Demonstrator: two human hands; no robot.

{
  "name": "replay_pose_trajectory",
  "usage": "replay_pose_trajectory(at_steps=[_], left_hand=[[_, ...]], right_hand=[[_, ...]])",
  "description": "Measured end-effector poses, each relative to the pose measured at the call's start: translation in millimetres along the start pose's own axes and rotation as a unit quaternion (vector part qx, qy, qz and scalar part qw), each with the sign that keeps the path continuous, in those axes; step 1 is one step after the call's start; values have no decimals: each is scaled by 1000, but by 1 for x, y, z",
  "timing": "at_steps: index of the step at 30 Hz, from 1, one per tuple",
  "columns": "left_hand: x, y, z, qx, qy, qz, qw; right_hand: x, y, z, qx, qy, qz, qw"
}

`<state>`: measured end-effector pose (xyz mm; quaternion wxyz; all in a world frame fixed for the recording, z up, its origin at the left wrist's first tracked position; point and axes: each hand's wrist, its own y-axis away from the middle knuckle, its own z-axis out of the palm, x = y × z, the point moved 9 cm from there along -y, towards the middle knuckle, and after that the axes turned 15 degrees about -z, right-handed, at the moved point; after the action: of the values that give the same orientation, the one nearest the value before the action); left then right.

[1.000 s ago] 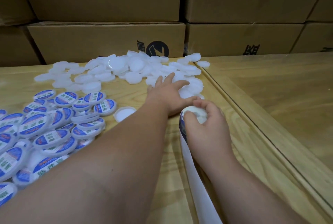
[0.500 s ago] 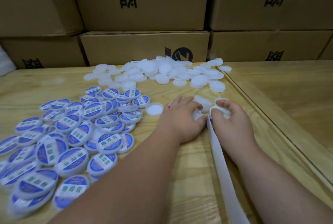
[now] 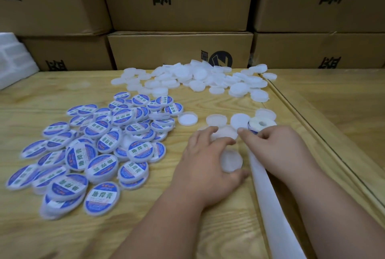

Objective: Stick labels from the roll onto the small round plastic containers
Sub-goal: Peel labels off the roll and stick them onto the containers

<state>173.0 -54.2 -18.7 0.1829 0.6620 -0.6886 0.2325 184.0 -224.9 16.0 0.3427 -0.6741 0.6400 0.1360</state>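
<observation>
My left hand (image 3: 205, 162) grips a plain white round container (image 3: 231, 160) between thumb and fingers, low on the wooden table (image 3: 145, 227). Just to its right, my right hand (image 3: 277, 150) curls its fingers onto the label roll (image 3: 261, 124), which lies flat. The roll's white backing strip (image 3: 275, 208) trails toward me under my right forearm. A few plain containers (image 3: 239, 121) lie just beyond the hands. A pile of containers with blue labels (image 3: 93, 150) fills the left side. The unlabelled white pile (image 3: 198, 80) lies at the back.
Stacked cardboard boxes (image 3: 179, 50) wall off the table's far edge. A white foam piece (image 3: 12, 60) sits at the far left. A raised wooden ridge (image 3: 308, 129) runs diagonally along the right of the work area, with another wooden surface past it.
My left hand drew back from the white pile toward me and now grips one plain container. My right hand stayed on the roll. The view shifted left and up.
</observation>
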Motion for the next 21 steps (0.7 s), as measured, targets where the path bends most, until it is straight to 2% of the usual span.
replay_pose_trajectory(at_steps=[3, 5, 7, 13, 17, 19, 21], left_hand=[[3, -3, -3, 15, -31, -11, 999], [4, -7, -1, -1, -50, -17, 999], [0, -11, -1, -19, -23, -28, 999], [-3, -23, -20, -16, 187, -45, 981], [-14, -25, -32, -6, 352, -66, 933], [-19, -27, -34, -17, 398, -95, 912], [-21, -27, -34, -19, 403, -107, 909]], right_hand=[[-1, -3, 15, -36, -13, -27, 999], [-1, -3, 21, -49, -27, -40, 998], [1, -4, 24, -52, -48, -44, 997], [-3, -6, 30, -66, -99, -69, 991], [-5, -7, 36, -59, -157, -69, 983], [-4, -7, 37, -58, -191, -54, 978], [-5, -5, 40, -68, -221, -42, 972]])
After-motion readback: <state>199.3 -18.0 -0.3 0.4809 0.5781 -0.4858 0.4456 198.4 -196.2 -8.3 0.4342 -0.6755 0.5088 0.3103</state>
